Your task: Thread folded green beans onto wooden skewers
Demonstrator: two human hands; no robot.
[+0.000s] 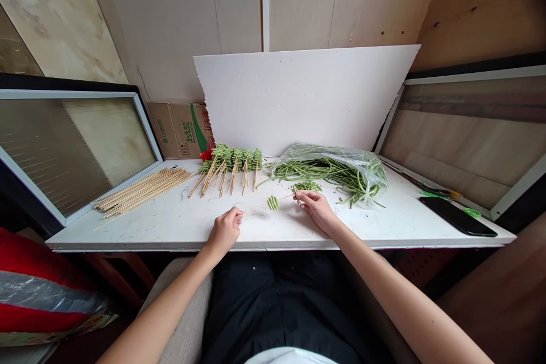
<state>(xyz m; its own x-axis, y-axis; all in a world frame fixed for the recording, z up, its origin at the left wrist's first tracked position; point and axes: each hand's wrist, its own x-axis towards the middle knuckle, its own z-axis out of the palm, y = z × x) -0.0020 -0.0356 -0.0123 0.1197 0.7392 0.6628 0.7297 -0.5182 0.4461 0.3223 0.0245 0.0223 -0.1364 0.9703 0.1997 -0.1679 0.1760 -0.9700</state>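
Between my two hands a thin bamboo skewer stretches above the white table, with several short green bean pieces threaded side by side near its middle. My left hand is closed in a pinch at the skewer's left end. Toward the other end, my right hand pinches the skewer, its fingers just in front of a small pile of cut bean pieces. Behind my left hand lie stacked skewers loaded with beans, their bare sticks pointing toward me.
Loose bamboo skewers lie on the left of the table. A clear plastic bag holds long green beans at the right. Farther right lies a black phone. A white board and a cardboard box stand behind.
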